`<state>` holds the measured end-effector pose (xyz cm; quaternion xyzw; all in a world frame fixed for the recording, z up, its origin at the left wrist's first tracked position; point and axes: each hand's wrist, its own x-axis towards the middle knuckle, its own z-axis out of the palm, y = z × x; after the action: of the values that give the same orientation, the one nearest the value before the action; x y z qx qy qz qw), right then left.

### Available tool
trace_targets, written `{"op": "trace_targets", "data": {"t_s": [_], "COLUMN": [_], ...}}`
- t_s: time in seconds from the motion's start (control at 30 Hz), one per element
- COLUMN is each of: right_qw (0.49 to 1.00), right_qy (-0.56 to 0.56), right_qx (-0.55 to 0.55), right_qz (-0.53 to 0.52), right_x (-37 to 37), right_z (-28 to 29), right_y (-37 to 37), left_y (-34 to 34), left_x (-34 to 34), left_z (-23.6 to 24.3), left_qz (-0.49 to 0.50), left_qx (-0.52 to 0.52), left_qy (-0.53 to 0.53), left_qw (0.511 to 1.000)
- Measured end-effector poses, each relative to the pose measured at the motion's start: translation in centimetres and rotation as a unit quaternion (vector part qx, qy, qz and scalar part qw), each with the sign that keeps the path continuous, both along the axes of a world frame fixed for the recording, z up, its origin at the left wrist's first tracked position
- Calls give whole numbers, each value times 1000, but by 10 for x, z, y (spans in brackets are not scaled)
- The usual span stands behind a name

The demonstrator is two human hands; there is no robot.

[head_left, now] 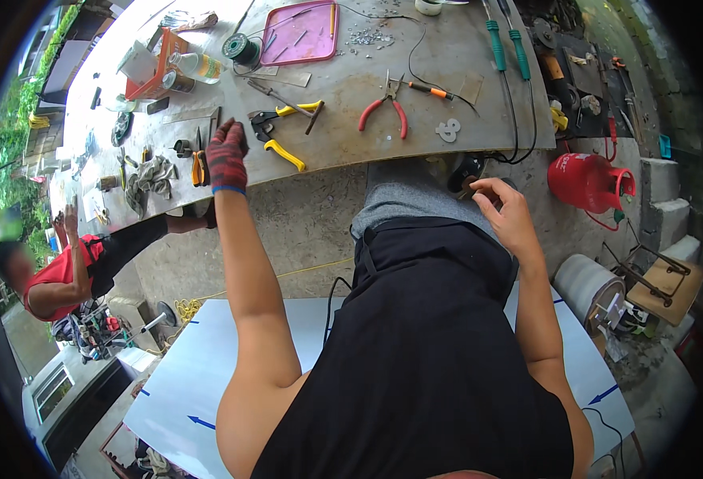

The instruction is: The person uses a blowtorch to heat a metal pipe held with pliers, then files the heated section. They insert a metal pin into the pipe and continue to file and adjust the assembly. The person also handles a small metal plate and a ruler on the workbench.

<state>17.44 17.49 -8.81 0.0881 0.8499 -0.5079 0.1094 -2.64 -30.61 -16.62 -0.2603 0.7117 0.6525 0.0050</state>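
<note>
My left hand (229,160), in a red and dark glove with a blue cuff, reaches over the near edge of the table. Its fingers point forward, and I see nothing held in them. Just left of it lies an orange-handled hand tool (200,168); to the right are yellow-handled cutters (288,132) and a T-shaped metal rod (292,105). My bare right hand (508,214) is near my right thigh, off the table's edge. Its fingers and thumb curl toward each other around something small and brownish that I cannot make out.
Red-handled pliers (385,108), a soldering iron (431,89), a wire spool (241,50) and a pink tray (300,36) lie on the table (343,136). Two green-handled tools (508,52) trail cables. A red gas cylinder (579,180) stands right. Another person (60,279) is at left.
</note>
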Motion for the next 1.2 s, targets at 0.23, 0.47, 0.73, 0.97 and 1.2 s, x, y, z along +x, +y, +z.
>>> {"op": "trace_targets", "data": {"t_s": [0.23,0.47,0.73,0.97,1.2], "right_qw": [995,963,964,990,988], "right_qy": [6,-62,-85,-56,-72], "right_qx": [-83,-200,-167,47,98], "right_qz": [-62,-168,-188,-120,-94], "right_x": [-9,-25,-41,-74,-78], "right_z": [-25,-63,-91,-108,-113], "right_y": [1,2,1,1,1], "left_y": [192,252,275,277,283], "left_x": [103,122,143,147,148], "left_z": [27,-13,-19,-41,-39], "left_qz": [-306,-415,-479,-479,-463], "left_qx": [131,192,102,151,161], "left_qy": [-84,-142,-157,-144,-184], "left_qw": [939,878,858,853,852]}}
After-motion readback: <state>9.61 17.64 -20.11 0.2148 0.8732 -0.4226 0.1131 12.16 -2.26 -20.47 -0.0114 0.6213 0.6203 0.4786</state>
